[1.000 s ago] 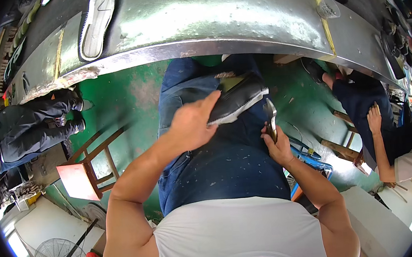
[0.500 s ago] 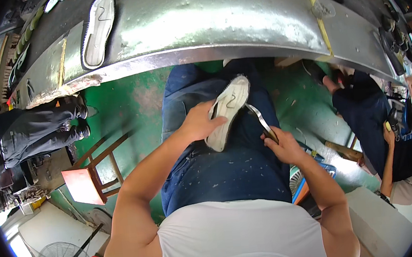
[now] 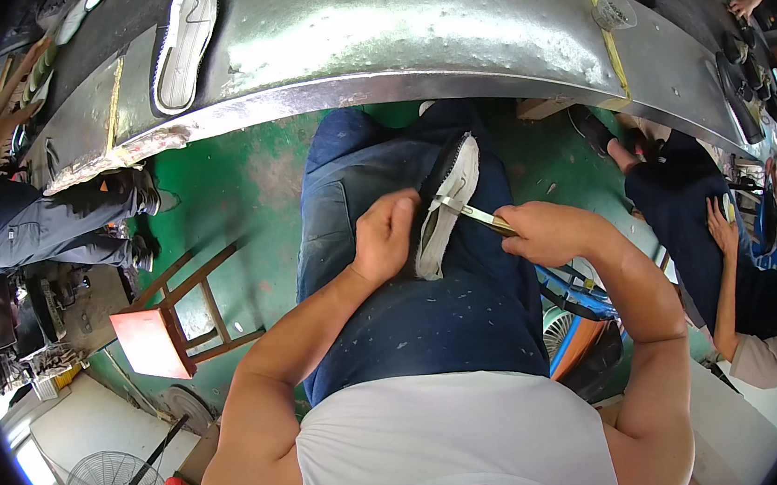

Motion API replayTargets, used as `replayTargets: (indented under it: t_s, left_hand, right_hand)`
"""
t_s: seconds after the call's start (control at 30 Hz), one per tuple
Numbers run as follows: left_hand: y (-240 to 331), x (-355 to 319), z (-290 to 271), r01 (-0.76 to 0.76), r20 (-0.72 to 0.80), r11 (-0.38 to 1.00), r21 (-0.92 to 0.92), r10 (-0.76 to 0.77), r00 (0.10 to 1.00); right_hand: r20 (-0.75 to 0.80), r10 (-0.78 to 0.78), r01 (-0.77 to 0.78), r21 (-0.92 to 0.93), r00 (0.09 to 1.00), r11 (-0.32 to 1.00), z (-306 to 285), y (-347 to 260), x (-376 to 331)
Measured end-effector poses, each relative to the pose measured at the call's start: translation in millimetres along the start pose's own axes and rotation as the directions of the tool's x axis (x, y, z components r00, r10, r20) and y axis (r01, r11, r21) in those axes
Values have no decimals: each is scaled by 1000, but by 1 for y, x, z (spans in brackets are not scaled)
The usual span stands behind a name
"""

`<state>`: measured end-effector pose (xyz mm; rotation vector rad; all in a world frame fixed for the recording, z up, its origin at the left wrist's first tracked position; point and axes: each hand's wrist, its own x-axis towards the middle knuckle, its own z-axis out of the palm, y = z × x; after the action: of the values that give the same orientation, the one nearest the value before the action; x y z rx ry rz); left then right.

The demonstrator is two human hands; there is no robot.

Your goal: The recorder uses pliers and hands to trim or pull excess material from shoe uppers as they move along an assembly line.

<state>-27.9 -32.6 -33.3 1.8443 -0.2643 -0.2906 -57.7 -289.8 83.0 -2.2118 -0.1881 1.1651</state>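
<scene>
Both hands had shifted: the left hand [image 3: 387,243] now gripped the shoe [image 3: 446,204] on edge, while right-hand fingers [image 3: 537,228] pinched a blade [image 3: 462,209] against its sole.

dull dented metal bench [image 3: 405,26]; white rubber shoe sole [image 3: 447,213]; worn denim.

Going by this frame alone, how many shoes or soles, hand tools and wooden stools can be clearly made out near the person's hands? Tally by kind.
Shoes or soles: 2, the shoe gripped by the left hand on the lap, and the white sole on the metal bench
Metal tools: 1, the tool in the right hand
Wooden stools: 1, the stool
Total: 4
</scene>
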Motion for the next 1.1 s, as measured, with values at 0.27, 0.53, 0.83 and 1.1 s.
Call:
replayTargets:
  t_s: [0.27,0.53,0.83,1.1]
  left_hand:
    - [-48,0,8,565,566,658,-498,-247,786]
    - [-68,-3,32,306,287,933,-188,-246,926]
    - [-33,5,25,108,169,994,-26,-102,980]
    - [-10,15,13,-101,363,894,437,-72,929]
  right_hand:
    - [-346,56,-2,154,937,988,82,19,48]
    - [-422,-42,41,-13,906,999,64,23,32]
    - [-106,241,-109,671,965,733,68,24,60]
    - [122,84,-145,914,989,379,55,45,42]
